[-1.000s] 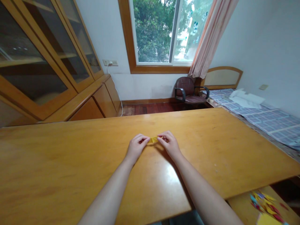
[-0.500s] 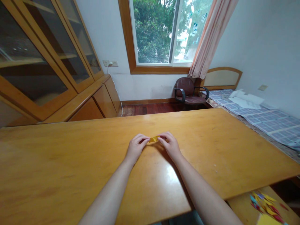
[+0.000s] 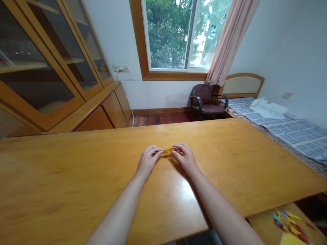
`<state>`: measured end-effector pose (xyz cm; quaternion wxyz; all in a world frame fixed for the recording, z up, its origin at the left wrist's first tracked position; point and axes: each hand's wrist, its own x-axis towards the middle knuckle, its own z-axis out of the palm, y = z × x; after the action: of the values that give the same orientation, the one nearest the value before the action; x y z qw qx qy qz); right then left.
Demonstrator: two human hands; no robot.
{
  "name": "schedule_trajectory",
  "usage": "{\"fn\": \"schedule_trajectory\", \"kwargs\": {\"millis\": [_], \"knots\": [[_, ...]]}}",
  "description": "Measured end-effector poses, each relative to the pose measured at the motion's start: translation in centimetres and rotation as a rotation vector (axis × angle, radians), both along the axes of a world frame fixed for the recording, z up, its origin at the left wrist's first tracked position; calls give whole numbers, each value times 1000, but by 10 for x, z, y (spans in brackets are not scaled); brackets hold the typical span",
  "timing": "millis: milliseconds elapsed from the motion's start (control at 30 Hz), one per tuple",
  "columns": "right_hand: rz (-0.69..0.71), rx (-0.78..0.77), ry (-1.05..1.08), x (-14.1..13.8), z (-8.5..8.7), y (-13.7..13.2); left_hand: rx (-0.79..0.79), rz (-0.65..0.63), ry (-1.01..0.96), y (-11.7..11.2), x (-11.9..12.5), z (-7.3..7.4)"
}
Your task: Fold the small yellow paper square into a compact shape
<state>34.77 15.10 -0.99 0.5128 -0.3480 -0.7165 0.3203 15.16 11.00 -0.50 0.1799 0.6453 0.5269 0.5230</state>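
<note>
Between my two hands is a small strip of folded yellow paper, held just above the wooden table. My left hand pinches its left end between thumb and fingers. On the other side, my right hand has thumb and fingertips closed at the right end. A crease shows near the middle of the paper; both of its ends are covered by fingertips.
At lower right, a lower surface bears a pile of colourful folded paper pieces and a yellow sheet. Beyond the table stand a brown armchair and a bed. A glass-fronted cabinet lines the left wall.
My right thumb and fingertips have shifted slightly at the paper's right end, and the paper looks a little flatter. My left hand stays nearly still.
</note>
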Motion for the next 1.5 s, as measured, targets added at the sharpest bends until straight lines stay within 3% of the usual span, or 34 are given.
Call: {"fn": "schedule_trajectory", "kwargs": {"millis": [233, 467, 667, 800, 933, 1200, 1500], "knots": [[23, -97, -6, 0, -3, 0, -16, -7, 31, 0, 1, 3], [24, -278, 177, -2, -15, 6, -26, 10, 36, 1, -2, -2], [12, -331, 261, -2, -14, 8, -75, 108, -47, 3, -7, -2], [10, -319, 271, -1, -16, 10, -134, 99, -179, 5, -7, -8], [31, -309, 264, -1, -17, 10, -208, -51, -284, 7, -4, -18], [117, -224, 104, -2, -11, 4, -147, -121, -143, 0, 0, -6], [87, -50, 64, -1, -1, -1, -41, -110, 8, -3, 2, 1]]}}
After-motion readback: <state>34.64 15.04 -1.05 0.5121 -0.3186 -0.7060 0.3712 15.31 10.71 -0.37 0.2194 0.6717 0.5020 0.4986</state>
